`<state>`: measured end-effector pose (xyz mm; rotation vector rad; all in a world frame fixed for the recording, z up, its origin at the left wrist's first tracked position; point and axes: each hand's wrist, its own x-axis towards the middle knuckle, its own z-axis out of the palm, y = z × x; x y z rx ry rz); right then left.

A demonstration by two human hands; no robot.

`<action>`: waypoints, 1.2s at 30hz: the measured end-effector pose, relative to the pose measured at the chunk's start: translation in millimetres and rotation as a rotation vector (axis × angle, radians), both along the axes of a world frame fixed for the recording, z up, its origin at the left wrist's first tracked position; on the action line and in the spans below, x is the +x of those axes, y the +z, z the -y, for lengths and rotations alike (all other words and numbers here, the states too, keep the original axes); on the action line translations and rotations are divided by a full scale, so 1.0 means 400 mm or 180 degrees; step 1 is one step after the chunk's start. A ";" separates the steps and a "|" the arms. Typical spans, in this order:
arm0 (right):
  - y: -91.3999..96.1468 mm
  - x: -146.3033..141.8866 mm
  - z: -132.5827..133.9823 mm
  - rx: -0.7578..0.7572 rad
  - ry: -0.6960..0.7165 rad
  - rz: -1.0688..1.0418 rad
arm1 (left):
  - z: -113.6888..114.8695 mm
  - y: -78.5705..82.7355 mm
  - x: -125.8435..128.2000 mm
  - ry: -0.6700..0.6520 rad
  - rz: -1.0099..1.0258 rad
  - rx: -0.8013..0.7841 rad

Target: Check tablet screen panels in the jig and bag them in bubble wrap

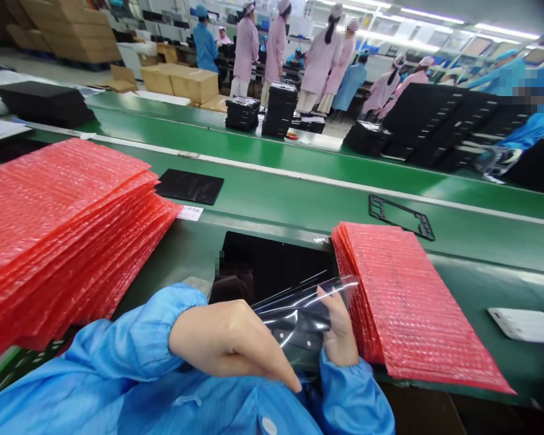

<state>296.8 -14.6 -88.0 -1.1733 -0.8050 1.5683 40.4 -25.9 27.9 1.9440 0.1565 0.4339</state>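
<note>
A curved sheet of clear plastic film (294, 314) is held between my two hands, close to my body. My left hand (236, 341) is closed on the film's near side, its fingertips pointing down and partly hidden. On the right, my right hand (339, 326) pinches the film's other side between thumb and fingers. Just beyond the film, a black glossy tablet screen (276, 263) lies flat on the green bench; the film and my left hand cover its near part. I cannot tell whether the film touches the screen.
Stacks of red bubble-wrap bags stand left (63, 211) and right (403, 284). Past them lie a black panel (191, 185) and a thin black frame (401, 215) on the green conveyor (272, 193). A white device (526, 325) rests far right. Black stacks and several people stand beyond.
</note>
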 end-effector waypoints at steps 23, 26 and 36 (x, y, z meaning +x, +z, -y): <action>-0.041 0.001 -0.056 -0.0346 0.0045 -0.1382 | -0.308 -0.053 0.009 0.2124 0.0751 -0.2691; -0.051 0.005 -0.057 -0.0363 -0.0021 -0.1383 | -0.302 -0.054 0.000 0.2350 0.0605 -0.2647; -0.040 -0.006 -0.059 -0.0029 -0.0153 -0.1270 | -0.208 -0.021 -0.026 0.3743 0.1044 -0.0404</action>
